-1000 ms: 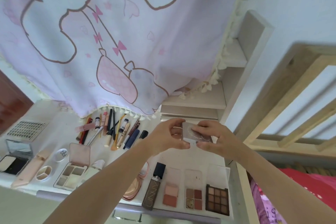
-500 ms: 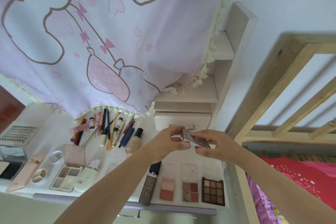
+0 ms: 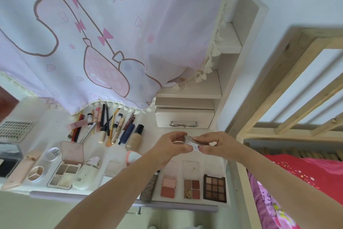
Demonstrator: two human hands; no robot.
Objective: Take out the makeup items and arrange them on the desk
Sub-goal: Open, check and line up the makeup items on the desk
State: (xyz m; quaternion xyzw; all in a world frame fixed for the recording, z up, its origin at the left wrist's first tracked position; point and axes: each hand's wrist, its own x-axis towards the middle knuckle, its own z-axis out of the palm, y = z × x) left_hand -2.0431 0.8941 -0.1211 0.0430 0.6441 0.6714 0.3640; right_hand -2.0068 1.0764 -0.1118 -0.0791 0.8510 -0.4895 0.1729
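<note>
Both hands up over the desk (image 3: 55,117) now, sharing one small clear-lidded compact (image 3: 193,142). Left hand (image 3: 169,149) pinching its near-left end, thumb below and fingertips curled over the top; right hand (image 3: 216,144) pinching the opposite end the same way, so neither spread, both closed on the case. Long axis running hand to hand, roughly level, tilted a touch down toward the right grip. Held aloft, touching nothing on the desk. Directly beneath and nearer the body: three open palettes in a row, blush duo (image 3: 168,186), four-pan quad (image 3: 191,186), nine-pan palette (image 3: 214,188). Bare desk between grip and that row, slightly toward the right hand, probably the landing spot. Right hand nearer it, so likely a short drop straight down and back.
</note>
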